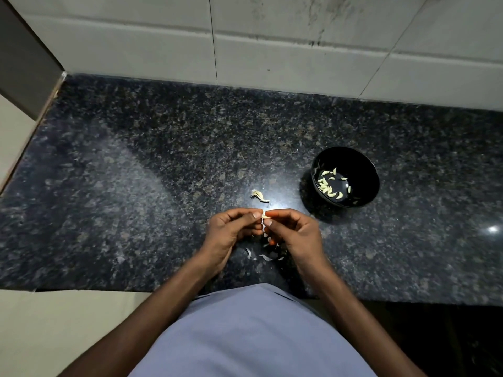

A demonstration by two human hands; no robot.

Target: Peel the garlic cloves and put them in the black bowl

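— While both forearms are reaching in over the counter's front edge, what are the hands doing?

— They are meeting at the middle. The left hand (231, 229) is curling its fingers and pinching one end of a garlic clove (263, 216) between thumb and forefinger. The right hand (292, 231) is pinching the other end of the same clove, its thumb pointing left toward the other thumb, so the fingertips of both hands are almost touching.

— Are the hands resting on anything?

— I cannot tell whether they are touching the surface; they are sitting over a scatter of garlic skins (265, 257) on the dark speckled granite countertop (136, 172).

— And the rest of the garlic?

— A small garlic remnant (258, 195), pale and papery, is lying just beyond the hands. The black bowl (364, 170) is standing farther to the right of the hands, apart from them, and peeled cloves (330, 186) are lying in its bottom.

— What is the room showing?

— White wall tiles (272, 36) with dark smudges are running along the back of the counter, and light is glaring off the stone near the hands. A light blue shirt (253, 336) is filling the lower middle of the view.
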